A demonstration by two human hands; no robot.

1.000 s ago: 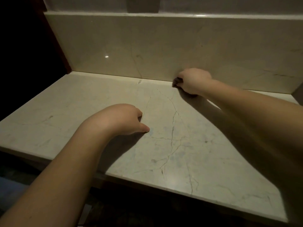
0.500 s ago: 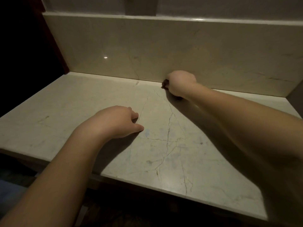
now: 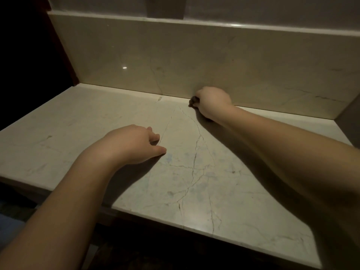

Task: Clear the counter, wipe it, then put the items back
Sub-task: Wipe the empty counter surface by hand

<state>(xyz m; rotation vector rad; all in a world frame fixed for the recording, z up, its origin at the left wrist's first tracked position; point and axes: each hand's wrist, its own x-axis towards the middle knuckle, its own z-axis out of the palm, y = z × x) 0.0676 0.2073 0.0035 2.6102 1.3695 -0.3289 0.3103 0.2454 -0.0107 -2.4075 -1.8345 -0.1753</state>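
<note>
The pale marble counter (image 3: 204, 191) has dark veins and carries no items in view. My right hand (image 3: 212, 102) reaches to the back of it, against the backsplash, and grips a small dark wad, seemingly a cloth (image 3: 192, 102). Only the wad's left tip shows past my fingers, and it touches the counter at the foot of the backsplash. My left hand (image 3: 132, 145) rests on the counter's middle with the thumb stretched out and the fingers loosely bent. It holds nothing.
A marble backsplash (image 3: 194, 61) rises behind the counter, with a ledge on top. The counter's left side ends at a dark opening (image 3: 29, 65). A wall (image 3: 350, 121) closes the right end. The front edge (image 3: 148, 215) drops to a dark floor.
My right hand slid left along the foot of the backsplash with the dark wad in it, then nearly stopped. My left hand has stayed where it was.
</note>
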